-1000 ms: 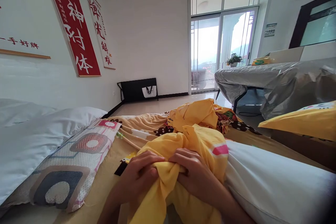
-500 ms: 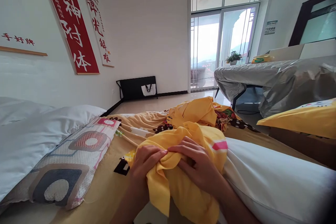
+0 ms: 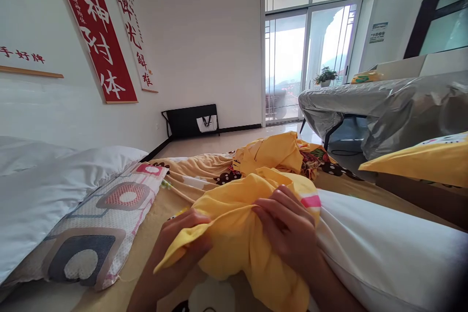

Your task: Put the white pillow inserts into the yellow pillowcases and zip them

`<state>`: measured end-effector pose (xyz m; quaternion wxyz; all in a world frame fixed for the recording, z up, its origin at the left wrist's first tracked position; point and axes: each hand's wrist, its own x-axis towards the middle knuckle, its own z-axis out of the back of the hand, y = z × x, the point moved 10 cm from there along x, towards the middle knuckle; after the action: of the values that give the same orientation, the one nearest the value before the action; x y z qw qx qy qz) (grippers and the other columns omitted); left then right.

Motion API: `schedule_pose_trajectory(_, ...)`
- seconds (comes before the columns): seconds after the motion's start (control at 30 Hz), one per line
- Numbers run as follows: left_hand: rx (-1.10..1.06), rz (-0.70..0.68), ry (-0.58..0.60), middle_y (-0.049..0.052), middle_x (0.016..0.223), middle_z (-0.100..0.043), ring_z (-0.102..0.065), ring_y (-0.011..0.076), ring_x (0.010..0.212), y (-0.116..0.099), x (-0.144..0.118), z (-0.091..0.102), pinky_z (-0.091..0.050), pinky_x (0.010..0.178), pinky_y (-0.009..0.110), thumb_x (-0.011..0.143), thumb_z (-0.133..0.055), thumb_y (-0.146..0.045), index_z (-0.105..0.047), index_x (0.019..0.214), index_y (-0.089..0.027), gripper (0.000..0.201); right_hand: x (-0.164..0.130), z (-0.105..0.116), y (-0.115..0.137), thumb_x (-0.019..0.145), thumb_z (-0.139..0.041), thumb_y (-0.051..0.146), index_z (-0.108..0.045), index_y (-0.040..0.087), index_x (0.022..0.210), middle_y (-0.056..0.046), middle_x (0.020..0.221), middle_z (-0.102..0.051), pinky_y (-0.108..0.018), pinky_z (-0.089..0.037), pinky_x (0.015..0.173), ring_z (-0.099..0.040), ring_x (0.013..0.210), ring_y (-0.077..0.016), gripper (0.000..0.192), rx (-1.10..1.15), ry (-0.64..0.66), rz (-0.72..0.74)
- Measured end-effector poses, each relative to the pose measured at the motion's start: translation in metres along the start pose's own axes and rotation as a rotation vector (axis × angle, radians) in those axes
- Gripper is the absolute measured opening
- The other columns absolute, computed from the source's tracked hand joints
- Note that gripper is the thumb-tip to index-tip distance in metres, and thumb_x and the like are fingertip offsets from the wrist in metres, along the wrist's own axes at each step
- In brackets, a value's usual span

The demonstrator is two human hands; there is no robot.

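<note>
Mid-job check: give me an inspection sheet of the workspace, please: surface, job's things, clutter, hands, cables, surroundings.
Surface: bed with patterned yellow sheet.
Job's things: yellow pillowcase bunched over the end of a white pillow.
Clutter: patterned pillow, white pillow at left, crumpled yellow bedding.
Hands: left hand and right hand both grip the pillowcase.
Cables: dark cable on the floor under the covered table.
Surroundings: red banner, glass doors.

Left hand (image 3: 183, 241) grip closed, partly hidden; right hand (image 3: 288, 226) fingers curled.
</note>
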<state>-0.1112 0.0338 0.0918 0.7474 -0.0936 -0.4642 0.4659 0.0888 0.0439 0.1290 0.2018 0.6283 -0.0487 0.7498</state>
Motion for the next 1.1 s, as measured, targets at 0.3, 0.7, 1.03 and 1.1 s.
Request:
schedule_pose_trajectory(0.3, 0.027, -0.091, 0.054, 0.005, 0.107, -0.063, -0.059, 0.0179, 0.099, -0.021, 0.009, -0.033, -0.047, 0.086, 0.028, 0.082, -0.062, -0.015, -0.064, 0.101, -0.022, 0.021, -0.001, -0.023, -0.018, 0.089, -0.055, 0.015, -0.058, 0.019, 0.075, 0.001, 0.066, -0.058, -0.028, -0.038, 0.066, -0.049, 0.065, -0.0124, 0.015, -0.008, 0.155, -0.103)
schedule_pose_trajectory(0.7, 0.358, -0.374, -0.117, 0.007, 0.091, -0.062, -0.057, 0.0201, 0.084, -0.059, -0.006, -0.043, -0.046, 0.076, 0.032, 0.079, -0.055, -0.011, -0.057, 0.102, -0.019, 0.025, -0.010, -0.028, 0.003, 0.092, -0.047, 0.013, -0.058, 0.019, 0.085, 0.003, 0.063, -0.060, -0.020, -0.039, 0.054, -0.052, 0.055, -0.0084, 0.014, 0.217, 0.231, -0.073)
schedule_pose_trajectory(1.03, 0.335, -0.406, -0.057, 0.002, 0.072, -0.059, -0.053, 0.0169, 0.070, -0.060, -0.006, -0.049, -0.039, 0.069, 0.031, 0.069, -0.047, -0.005, -0.050, 0.075, -0.020, 0.016, -0.018, -0.037, 0.027, 0.092, -0.049, 0.016, -0.060, 0.017, 0.080, 0.001, 0.059, -0.057, -0.024, -0.036, 0.055, -0.046, 0.053, -0.0092, 0.017, 0.120, 0.307, 0.097)
schedule_pose_trajectory(1.1, 0.375, -0.399, -0.077, -0.001, 0.066, -0.056, -0.052, 0.0156, 0.064, -0.059, -0.007, -0.045, -0.039, 0.069, 0.031, 0.066, -0.048, -0.005, -0.048, 0.074, -0.020, 0.017, -0.020, -0.037, 0.024, 0.093, -0.050, 0.018, -0.060, 0.018, 0.078, 0.001, 0.061, -0.060, -0.024, -0.036, 0.056, -0.049, 0.053, -0.0088, 0.018, 0.071, 0.298, 0.086)
